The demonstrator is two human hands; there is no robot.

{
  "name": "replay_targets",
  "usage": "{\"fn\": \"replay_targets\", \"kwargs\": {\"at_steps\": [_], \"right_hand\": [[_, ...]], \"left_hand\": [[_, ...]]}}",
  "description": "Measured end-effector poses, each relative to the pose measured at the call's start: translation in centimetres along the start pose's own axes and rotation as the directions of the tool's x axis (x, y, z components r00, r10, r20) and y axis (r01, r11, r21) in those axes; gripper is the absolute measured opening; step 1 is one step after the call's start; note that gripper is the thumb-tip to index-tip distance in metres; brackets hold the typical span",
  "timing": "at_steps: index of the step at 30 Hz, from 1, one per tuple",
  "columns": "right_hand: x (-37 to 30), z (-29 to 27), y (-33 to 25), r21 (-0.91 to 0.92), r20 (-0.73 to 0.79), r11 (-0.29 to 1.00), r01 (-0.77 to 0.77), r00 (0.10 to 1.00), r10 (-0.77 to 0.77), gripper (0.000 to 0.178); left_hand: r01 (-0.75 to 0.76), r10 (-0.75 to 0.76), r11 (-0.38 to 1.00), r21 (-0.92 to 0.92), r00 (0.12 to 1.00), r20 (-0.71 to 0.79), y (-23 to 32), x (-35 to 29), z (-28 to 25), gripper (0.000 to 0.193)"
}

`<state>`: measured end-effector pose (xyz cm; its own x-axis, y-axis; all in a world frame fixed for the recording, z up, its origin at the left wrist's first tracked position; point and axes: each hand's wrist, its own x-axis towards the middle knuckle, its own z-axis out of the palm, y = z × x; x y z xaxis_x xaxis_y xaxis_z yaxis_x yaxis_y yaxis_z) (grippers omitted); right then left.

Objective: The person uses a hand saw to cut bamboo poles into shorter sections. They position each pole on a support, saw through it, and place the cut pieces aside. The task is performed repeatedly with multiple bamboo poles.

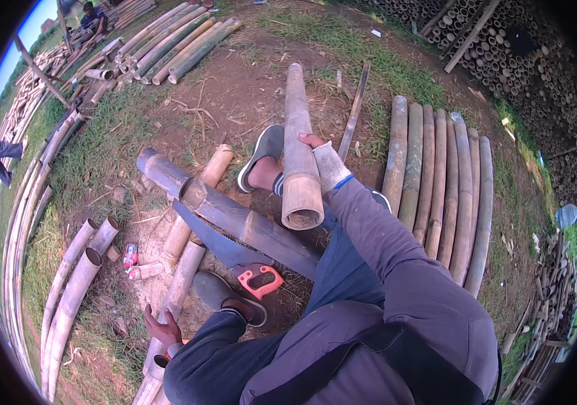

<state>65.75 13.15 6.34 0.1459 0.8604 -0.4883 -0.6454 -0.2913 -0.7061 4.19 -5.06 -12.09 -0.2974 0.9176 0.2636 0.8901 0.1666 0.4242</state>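
Cylindrical grey-beige bamboo tube, upper centre: had a tan cut rim. Thick slate-grey bamboo pole, centre: showed brownish patches. Slender bamboo pole, lower left: was pinkish tan. Metal hand saw, centre: bore a blue-grey blade and an orange-red handle. Knitted fabric glove, right of centre: was white, edged in bright blue. Long fabric sleeve, right of centre: was purplish grey. Ankle sock, centre: carried pale stripes on dark blue. Fabric trousers, lower centre: were navy.
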Motion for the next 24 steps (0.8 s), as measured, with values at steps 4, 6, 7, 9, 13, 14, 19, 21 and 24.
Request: {"fn": "replay_targets", "kwargs": {"at_steps": [4, 6, 7, 9, 13, 14, 19, 21, 24], "right_hand": [[-12.2, -10.6, -3.9, -0.149, -0.099, 0.982, 0.114, 0.987, -0.13, 0.052], [-18.5, -16.4, -5.5, -0.342, -0.238, 0.918, 0.199, 0.927, -0.289, 0.059], [-21.8, -18.4, -6.2, -0.434, -0.323, 0.88, 0.192, 0.878, -0.352, 0.062], [-25.9, -26.4, -6.3, -0.749, -0.388, 0.652, 0.118, 0.72, -0.576, 0.088], [-34.0, -32.8, -6.5, -0.838, -0.515, 0.334, -0.431, 0.42, -0.747, 0.085], [-35.5, -34.3, -6.6, -0.816, -0.539, 0.33, -0.474, 0.418, -0.732, 0.075], [-39.7, -38.9, -6.2, -0.659, -0.657, 0.297, -0.692, 0.336, -0.675, 0.072], [-39.7, -40.1, -5.8, -0.606, -0.663, 0.243, -0.757, 0.312, -0.681, 0.071], [-39.4, -38.8, -6.1, -0.538, -0.697, 0.188, -0.822, 0.308, -0.647, 0.073]], "left_hand": [[-0.099, 0.108, 0.968, -0.232, 0.994, 0.025, 0.5, 5.7, 0.0, 0.053], [-0.105, 0.176, 0.928, -0.358, 0.969, 0.173, 2.1, 9.0, 0.0, 0.05], [-0.116, 0.209, 0.937, -0.329, 0.941, 0.265, 5.3, 10.6, -2.2, 0.049], [-0.252, 0.335, 0.927, -0.278, 0.89, 0.308, 8.2, 13.0, -3.5, 0.045], [-0.317, 0.412, 0.896, -0.312, 0.856, 0.313, 13.2, 14.1, -7.5, 0.039], [-0.333, 0.42, 0.896, -0.294, 0.851, 0.315, 13.6, 14.0, -7.9, 0.039], [-0.232, 0.382, 0.892, -0.388, 0.846, 0.372, 12.2, 13.1, -7.0, 0.042], [-0.202, 0.366, 0.906, -0.372, 0.814, 0.451, 11.5, 12.4, -6.7, 0.042], [-0.158, 0.318, 0.918, -0.362, 0.84, 0.439, 10.1, 10.4, -5.3, 0.043]]}}
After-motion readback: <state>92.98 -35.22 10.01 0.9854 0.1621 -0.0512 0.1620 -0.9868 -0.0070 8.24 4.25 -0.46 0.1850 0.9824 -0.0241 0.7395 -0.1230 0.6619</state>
